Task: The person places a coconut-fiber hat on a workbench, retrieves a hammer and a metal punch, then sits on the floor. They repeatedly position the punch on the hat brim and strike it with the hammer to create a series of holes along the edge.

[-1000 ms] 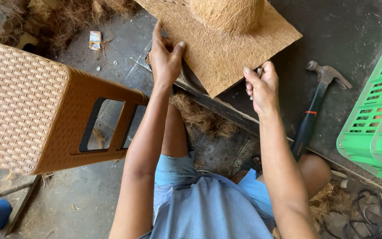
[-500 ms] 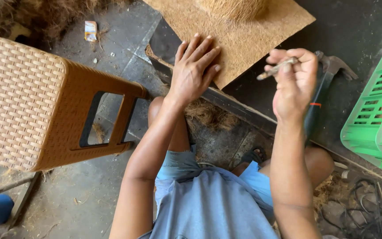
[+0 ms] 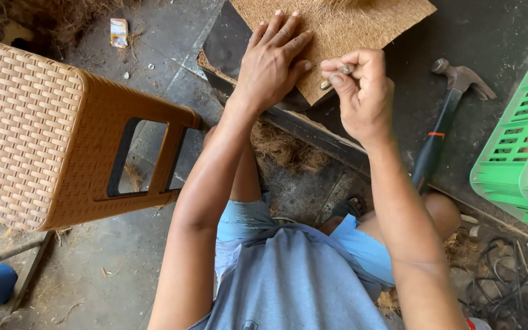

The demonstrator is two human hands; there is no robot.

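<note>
Now the left hand (image 3: 273, 64) lies flat, fingers spread, pressing on the coir mat (image 3: 362, 27); a second ago it only pinched the mat's edge. Right hand (image 3: 362, 91) has come up off the mat edge and its grip is clenched on a small nail (image 3: 337, 76), pinched between thumb and forefinger at the mat's near corner. So the mat is pinned and the nail is held at the corner. Mat sits on a dark board (image 3: 410, 116) on the floor. Hammer (image 3: 444, 119) lies untouched just right of the right hand. Woven brown stool (image 3: 62, 134) to the left, green crate (image 3: 520, 146) far right.
</note>
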